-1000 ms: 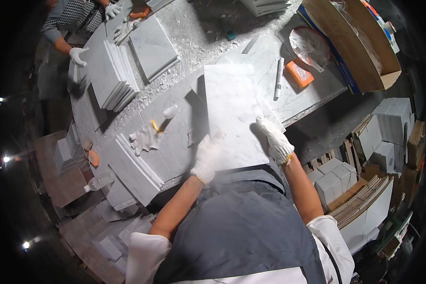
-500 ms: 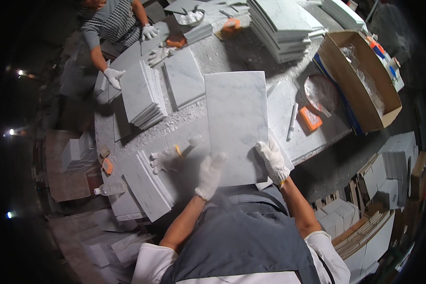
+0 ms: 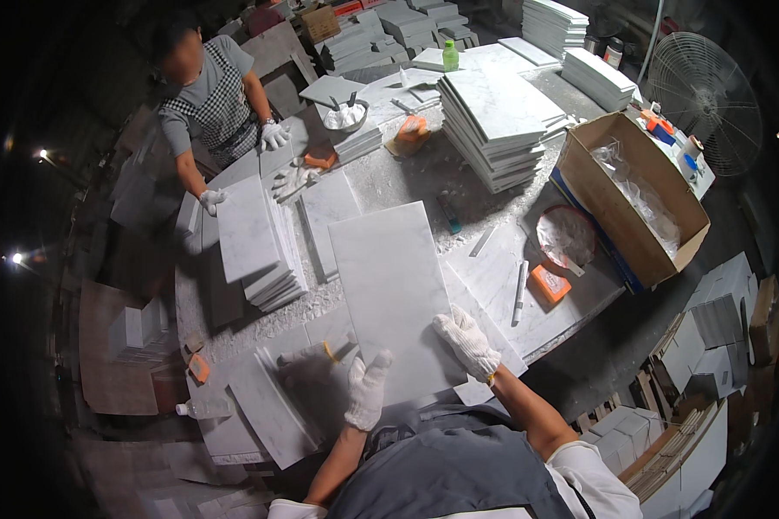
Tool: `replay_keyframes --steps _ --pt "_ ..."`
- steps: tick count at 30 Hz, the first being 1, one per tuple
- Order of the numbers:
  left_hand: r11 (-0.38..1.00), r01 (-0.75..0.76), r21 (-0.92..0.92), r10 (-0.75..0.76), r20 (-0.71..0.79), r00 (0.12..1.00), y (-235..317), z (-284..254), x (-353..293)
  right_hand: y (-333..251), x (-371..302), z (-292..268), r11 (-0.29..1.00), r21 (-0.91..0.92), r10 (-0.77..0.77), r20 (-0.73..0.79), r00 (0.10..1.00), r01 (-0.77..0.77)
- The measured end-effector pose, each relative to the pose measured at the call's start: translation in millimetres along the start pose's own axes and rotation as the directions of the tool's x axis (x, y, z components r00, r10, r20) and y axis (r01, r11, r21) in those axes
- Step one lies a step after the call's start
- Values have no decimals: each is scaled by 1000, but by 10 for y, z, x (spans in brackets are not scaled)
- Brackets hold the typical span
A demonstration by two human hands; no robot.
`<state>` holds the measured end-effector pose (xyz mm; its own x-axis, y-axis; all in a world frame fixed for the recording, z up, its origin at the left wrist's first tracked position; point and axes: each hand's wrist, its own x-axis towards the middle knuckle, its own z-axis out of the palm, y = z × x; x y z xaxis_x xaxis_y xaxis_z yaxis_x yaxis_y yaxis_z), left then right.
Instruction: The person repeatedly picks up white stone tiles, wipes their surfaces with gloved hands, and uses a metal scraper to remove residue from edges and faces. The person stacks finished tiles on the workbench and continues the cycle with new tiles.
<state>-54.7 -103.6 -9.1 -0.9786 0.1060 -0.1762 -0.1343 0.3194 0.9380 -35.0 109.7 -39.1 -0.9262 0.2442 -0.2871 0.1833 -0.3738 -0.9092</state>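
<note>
A rectangular white marble tile (image 3: 394, 290) with faint grey veining is held up in front of me, slightly turned, above the table. My left hand (image 3: 369, 389), in a white knit glove, grips its lower left edge, thumb on the face. On the right edge my gloved right hand (image 3: 467, 343) has a hold, with thumb and fingers on either side. Leaning tiles (image 3: 273, 411) stand left of my left hand. A loose glove (image 3: 307, 355) with a yellow cuff lies behind, partly hidden by the tile. A white piece (image 3: 473, 393) shows below my right hand.
A co-worker (image 3: 208, 112) stands at far left, one gloved hand on a tile stack (image 3: 247, 229). Tall tile stack (image 3: 493, 130), open cardboard box (image 3: 593, 195), plastic-covered bowl (image 3: 565, 235), orange block (image 3: 550, 284) and white marker (image 3: 520, 292) occupy the right side. Left: plastic bottle (image 3: 208, 407).
The head view has tipped up, showing more of the far table. My hands have brought the tile nearer and somewhat left, turning its top leftward. Both hands still hold it.
</note>
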Motion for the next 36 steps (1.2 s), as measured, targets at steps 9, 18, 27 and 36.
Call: replay_keyframes --steps 9,18,27,36 --pt "985 74 -158 -71 28 997 -2 17 133 141 151 -107 931 -355 -83 17 996 84" --pt "974 26 -226 -25 7 1000 -115 -202 304 785 340 -1 885 -231 -407 33 913 403" --pt "951 97 -292 -71 99 993 -32 -281 482 99 632 299 998 -7 55 9 998 -55" --pt "933 88 -349 -124 -81 989 -44 -788 426 -170 1784 810 538 -596 -463 382 800 596"
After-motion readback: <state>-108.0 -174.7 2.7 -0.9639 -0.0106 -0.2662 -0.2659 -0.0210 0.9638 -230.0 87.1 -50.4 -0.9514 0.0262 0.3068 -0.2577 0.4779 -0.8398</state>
